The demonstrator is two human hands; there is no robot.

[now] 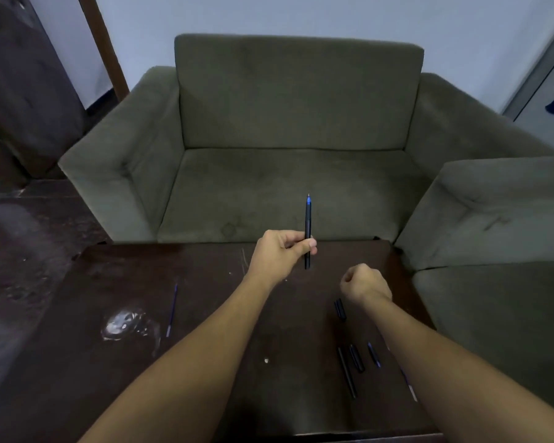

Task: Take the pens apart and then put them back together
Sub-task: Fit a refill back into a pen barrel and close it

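My left hand (280, 252) grips a black pen (307, 222) upright above the far edge of the dark table (205, 298), its blue tip pointing up. My right hand (363, 282) hovers to the right with fingers curled in a fist; whether it holds anything is hidden. On the table lie a thin blue refill (172, 310) at the left, a black cap (340, 309) just under my right wrist, and nearer me a long black barrel (346, 372), a short black piece (356, 358) and a small blue-tipped piece (374, 354). Another refill (409, 383) peeks out beside my right forearm.
A green armchair (298, 123) stands right behind the table, and a second green seat (493, 212) is at the right. A shiny smear (125, 324) marks the table's left part. Dark floor lies to the left.
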